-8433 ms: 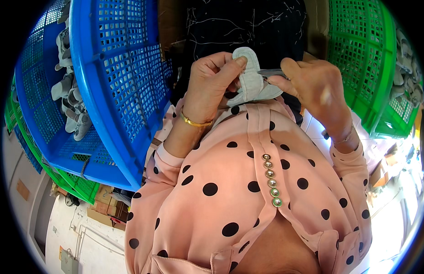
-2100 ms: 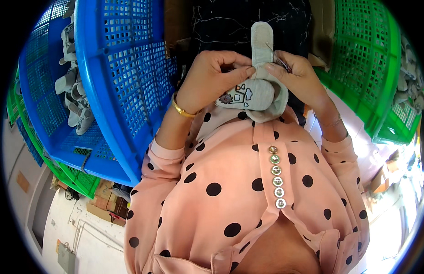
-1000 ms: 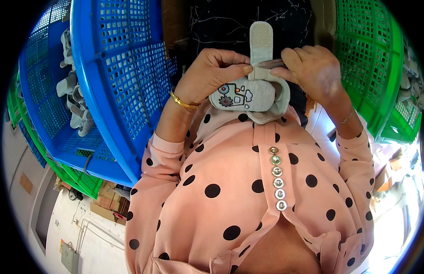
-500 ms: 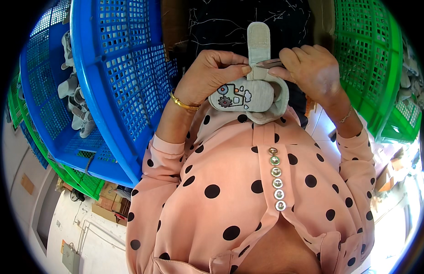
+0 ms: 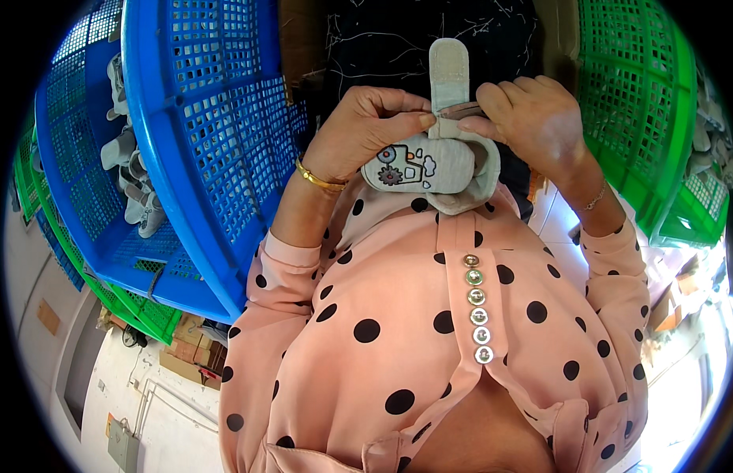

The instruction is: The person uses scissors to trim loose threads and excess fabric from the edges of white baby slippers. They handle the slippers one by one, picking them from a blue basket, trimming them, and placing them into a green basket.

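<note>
A small pale grey fabric shoe (image 5: 453,189) with a stitched tractor picture and a raised hook-and-loop strap (image 5: 450,67) is above my lap. My left hand (image 5: 374,130) pinches it at the base of the strap, thumb and forefinger pressed together. Closed round a slim, brownish metal tool, seemingly thread snips (image 5: 462,109), is my right hand (image 5: 532,118). The tip of the snips lies against the strap's base, close to my left thumb. My fingers hide most of the snips' body.
A blue mesh crate (image 5: 201,158) stands close on my left, with several grey shoes (image 5: 141,189) beyond its wall. At my right is a green mesh crate (image 5: 634,102), shoes behind it too. Loose white threads cling to the dark cloth (image 5: 382,47).
The shoe and left hand have barely moved. My right hand has shifted slightly left and the snips' angle has changed a little at the strap's base.
</note>
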### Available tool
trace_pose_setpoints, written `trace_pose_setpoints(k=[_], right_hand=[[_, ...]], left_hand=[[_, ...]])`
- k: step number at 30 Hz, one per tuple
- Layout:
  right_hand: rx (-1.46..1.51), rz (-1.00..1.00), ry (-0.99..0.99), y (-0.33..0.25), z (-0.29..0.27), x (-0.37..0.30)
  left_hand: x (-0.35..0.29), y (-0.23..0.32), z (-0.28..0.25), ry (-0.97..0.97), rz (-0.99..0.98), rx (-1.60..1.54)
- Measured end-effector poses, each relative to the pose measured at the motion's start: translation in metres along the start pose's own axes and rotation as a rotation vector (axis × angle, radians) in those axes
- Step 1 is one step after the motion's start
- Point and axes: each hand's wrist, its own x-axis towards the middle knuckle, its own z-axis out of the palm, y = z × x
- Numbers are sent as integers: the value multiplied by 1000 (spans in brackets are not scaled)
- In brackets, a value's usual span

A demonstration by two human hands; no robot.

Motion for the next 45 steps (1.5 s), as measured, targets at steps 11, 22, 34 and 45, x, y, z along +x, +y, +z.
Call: trace_pose_setpoints(k=[11,22,34,45], right_hand=[[127,59,-138,-2,1,-3],[1395,779,-391,-8,-3,-8],[1281,770,-291,-22,0,-7],[628,472,-121,-8,-14,-20]], left_hand=[[0,-5,-3,-17,-6,-28],[-4,5,5,15,137,279],[-7,3,8,284,320,10],[-7,16,11,-9,23,0]])
